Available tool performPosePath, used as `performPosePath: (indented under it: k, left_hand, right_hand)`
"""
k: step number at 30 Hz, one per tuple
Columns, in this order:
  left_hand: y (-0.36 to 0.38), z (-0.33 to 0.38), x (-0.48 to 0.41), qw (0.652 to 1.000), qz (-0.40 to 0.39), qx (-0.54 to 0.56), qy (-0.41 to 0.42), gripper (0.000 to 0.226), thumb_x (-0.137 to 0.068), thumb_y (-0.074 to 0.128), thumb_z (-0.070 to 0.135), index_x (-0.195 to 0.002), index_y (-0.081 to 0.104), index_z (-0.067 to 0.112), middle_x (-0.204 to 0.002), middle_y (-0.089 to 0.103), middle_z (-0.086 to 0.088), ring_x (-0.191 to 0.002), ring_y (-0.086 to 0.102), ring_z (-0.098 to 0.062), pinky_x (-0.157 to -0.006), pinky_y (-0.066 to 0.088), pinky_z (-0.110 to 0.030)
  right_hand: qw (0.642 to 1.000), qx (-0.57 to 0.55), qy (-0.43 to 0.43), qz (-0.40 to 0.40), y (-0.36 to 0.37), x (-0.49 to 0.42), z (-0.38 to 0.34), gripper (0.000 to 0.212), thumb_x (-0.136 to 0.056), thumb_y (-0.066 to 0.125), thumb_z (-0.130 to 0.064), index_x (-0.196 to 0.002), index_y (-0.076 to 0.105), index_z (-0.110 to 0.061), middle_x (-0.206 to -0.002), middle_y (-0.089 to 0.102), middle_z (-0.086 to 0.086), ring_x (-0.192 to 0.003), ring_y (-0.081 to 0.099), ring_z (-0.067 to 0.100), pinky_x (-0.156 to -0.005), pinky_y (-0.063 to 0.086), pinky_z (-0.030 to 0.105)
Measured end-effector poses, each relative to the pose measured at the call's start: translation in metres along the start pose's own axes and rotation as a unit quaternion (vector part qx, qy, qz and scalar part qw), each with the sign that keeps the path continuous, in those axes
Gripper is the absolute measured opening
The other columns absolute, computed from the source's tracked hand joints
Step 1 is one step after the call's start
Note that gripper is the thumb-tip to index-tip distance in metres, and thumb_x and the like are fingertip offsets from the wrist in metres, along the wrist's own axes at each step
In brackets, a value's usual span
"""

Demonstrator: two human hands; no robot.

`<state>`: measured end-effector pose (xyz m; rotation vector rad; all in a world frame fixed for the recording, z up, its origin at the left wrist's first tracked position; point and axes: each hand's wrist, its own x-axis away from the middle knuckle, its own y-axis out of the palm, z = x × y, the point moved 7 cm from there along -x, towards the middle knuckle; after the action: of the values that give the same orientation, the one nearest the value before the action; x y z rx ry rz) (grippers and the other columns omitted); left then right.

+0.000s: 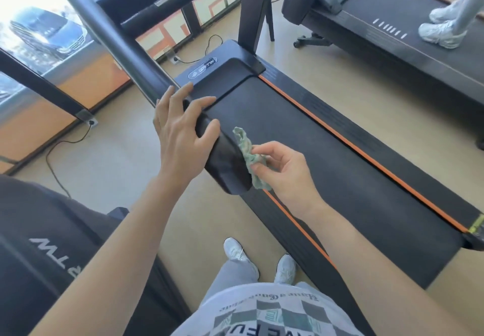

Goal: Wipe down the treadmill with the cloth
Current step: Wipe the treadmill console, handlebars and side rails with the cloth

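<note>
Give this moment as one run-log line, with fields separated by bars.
phase: wiping handrail | left hand: rests on handrail | right hand: pinches green cloth against handrail end

Beige floor [110, 157], bright windows [39, 34]

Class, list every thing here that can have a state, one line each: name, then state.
cloth: crumpled, against the end of the handrail.
left hand: rests on the handrail, fingers spread.
right hand: pinches the cloth.
treadmill belt: nobody on it; cannot tell whether it is moving.
neighbouring treadmill: someone stands on it.
</note>
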<state>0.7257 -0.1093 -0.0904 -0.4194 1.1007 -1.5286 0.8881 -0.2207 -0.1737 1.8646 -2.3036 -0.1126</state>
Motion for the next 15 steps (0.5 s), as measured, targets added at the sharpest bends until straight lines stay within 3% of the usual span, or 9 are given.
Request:
performPosePath:
  k: [5,8,11,13,15]
  left_hand:
    - [0.005,0.001,0.031,0.991,0.009,0.112,-0.071,0.049,-0.098,0.042,0.040,-0.142,0.055,0.025,-0.167,0.023,0.001,-0.158,0.005,-0.019,-0.127,0.008,-0.039]
    - [0.009,0.001,0.060,0.983,0.013,0.171,-0.072,0.052,-0.102,0.045,0.035,-0.152,0.044,0.024,-0.170,0.014,0.002,-0.158,0.001,-0.016,-0.129,0.007,-0.037]
    - [0.009,-0.003,0.093,0.968,0.051,0.240,-0.046,0.057,-0.098,0.060,0.021,-0.152,0.042,0.020,-0.164,0.025,-0.003,-0.154,0.022,-0.018,-0.124,0.028,-0.043]
    - [0.015,-0.014,0.121,0.950,0.061,0.301,-0.058,0.059,-0.094,0.066,0.013,-0.148,0.044,0.018,-0.150,0.039,-0.001,-0.139,0.046,-0.021,-0.109,0.047,-0.036]
    - [0.028,-0.028,0.143,0.928,0.021,0.351,-0.123,0.050,-0.091,0.067,0.017,-0.138,0.050,0.022,-0.137,0.051,0.005,-0.120,0.060,-0.017,-0.092,0.052,-0.027]
  right_hand:
    - [1.000,0.015,-0.018,0.016,0.011,-0.002,-0.006,0.014,-0.098,0.064,-0.008,-0.111,0.070,-0.008,-0.096,0.072,0.010,-0.080,0.063,0.021,-0.072,0.054,0.033]
    - [0.999,0.018,-0.005,0.040,0.007,0.017,0.003,0.018,-0.098,0.064,-0.006,-0.115,0.070,-0.009,-0.108,0.074,0.011,-0.095,0.070,0.024,-0.091,0.058,0.037]
    - [0.997,0.009,0.018,0.075,0.003,0.039,0.017,0.013,-0.097,0.066,-0.005,-0.108,0.071,-0.008,-0.103,0.073,0.018,-0.090,0.071,0.024,-0.091,0.058,0.048]
    - [0.994,-0.003,0.035,0.101,0.004,0.050,0.027,0.010,-0.096,0.066,-0.004,-0.106,0.068,-0.005,-0.101,0.072,0.021,-0.091,0.072,0.030,-0.090,0.058,0.054]
    - [0.989,-0.016,0.048,0.138,0.006,0.056,0.035,0.009,-0.095,0.067,-0.003,-0.103,0.066,-0.005,-0.101,0.073,0.021,-0.089,0.071,0.029,-0.089,0.058,0.053]
